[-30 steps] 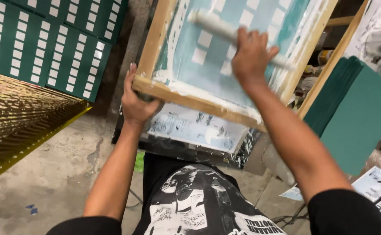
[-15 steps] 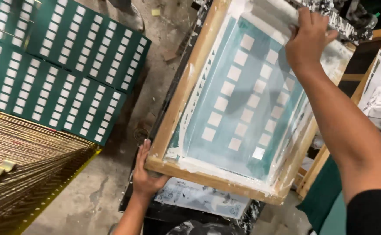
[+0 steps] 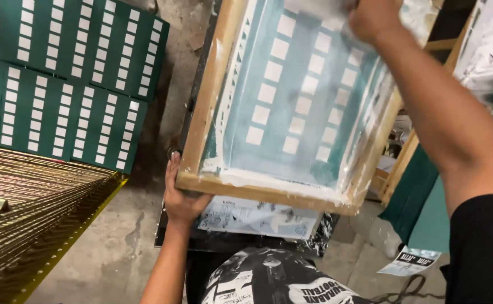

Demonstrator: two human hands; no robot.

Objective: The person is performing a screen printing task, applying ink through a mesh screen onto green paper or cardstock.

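Wooden-framed printing screen [image 3: 291,107] at centre, tilted slightly, long side running near to far. Mesh teal with a grid of pale rectangles; white ink smeared along the inner edges and piled thick at the near rail. Sits over a dark print bed [image 3: 173,236], with a printed paper sheet [image 3: 258,217] showing just below the near rail.

Left hand [image 3: 180,194] at the near-left corner of the frame. Grip: palm under the rail, fingers wrapped up against the wood, pressed onto the corner. Likely steadying the frame so it stays put against the pull from the far end.

Right hand [image 3: 373,17] at the far end of the screen, arm reaching across the mesh. Grip closed over a pale, blurred bar, apparently a squeegee [image 3: 320,8]; too blurred to make out the fingers. Position at the far rail fits the end or start of an ink stroke.

Far left on the floor: dark green printed sheets [image 3: 60,79] with the same white rectangle grid, laid flat side by side, probably spread apart to dry. Near left: yellow wire drying rack [image 3: 32,219], shelves stacked close. Right of the frame: a wooden stand [image 3: 398,163], teal-green sheets [image 3: 427,208] leaning near it. Small printed paper [image 3: 410,262] on the concrete floor [image 3: 105,253] near right. Black patterned shirt at the bottom edge.
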